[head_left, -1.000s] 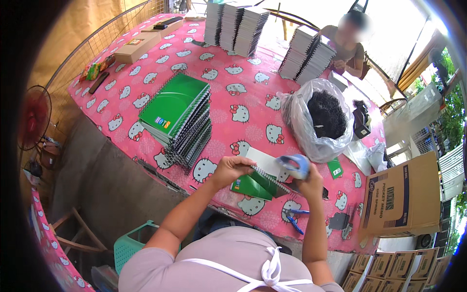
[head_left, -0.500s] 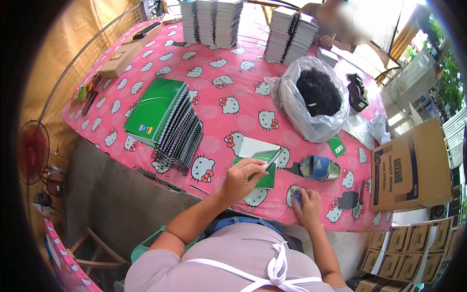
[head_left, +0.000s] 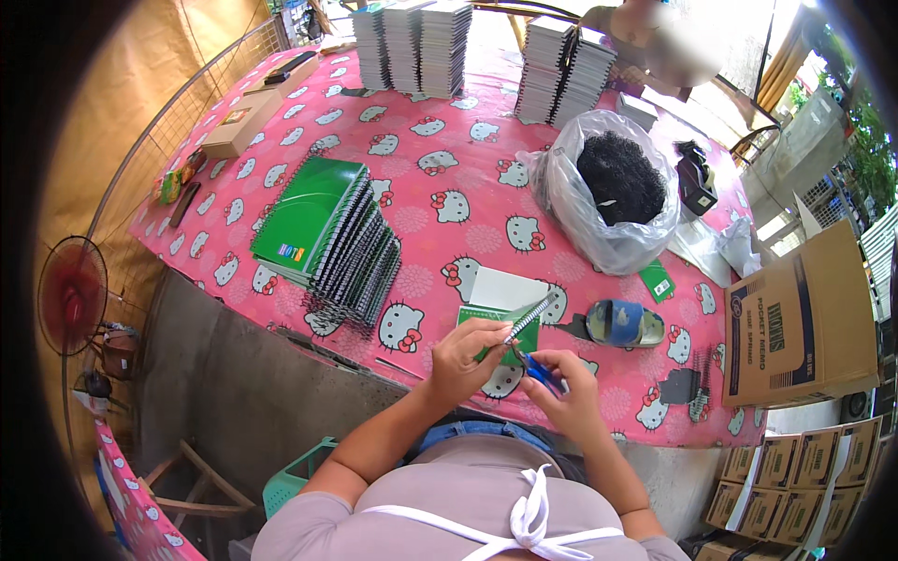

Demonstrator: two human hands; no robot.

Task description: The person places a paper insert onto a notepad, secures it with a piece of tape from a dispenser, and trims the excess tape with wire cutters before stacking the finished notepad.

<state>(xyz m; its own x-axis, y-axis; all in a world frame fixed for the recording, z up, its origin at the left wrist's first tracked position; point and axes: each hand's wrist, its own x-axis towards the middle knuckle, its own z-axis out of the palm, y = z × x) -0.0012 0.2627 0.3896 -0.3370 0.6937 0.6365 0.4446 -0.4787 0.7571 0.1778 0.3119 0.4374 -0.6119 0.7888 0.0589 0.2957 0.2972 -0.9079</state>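
My left hand (head_left: 468, 353) is closed on a small green spiral notebook (head_left: 531, 338), near the end of its wire coil. Part of that notebook stands open with a white page showing. Blue-handled pliers (head_left: 541, 371) are gripped in my right hand (head_left: 572, 397), their metal tip against the near end of the coil by my left fingers. Whether the jaws are closed on the wire is too small to tell. To the left rises a stack of green spiral notebooks (head_left: 309, 210). Just right of my hands lies a blue patterned slipper (head_left: 625, 323).
A plastic bag (head_left: 561, 201) of black wire coils (head_left: 619, 178) stands right of centre. Beyond are stacks of white-paged notebooks (head_left: 398, 51), and a person (head_left: 645, 42) sits across the table. A cardboard box (head_left: 800, 318) stands at the right edge, near a black tape dispenser (head_left: 694, 178).
My right hand has lifted the blue pliers off the tabletop and brought them left to the notebook's coil. My left hand keeps its hold on the notebook.
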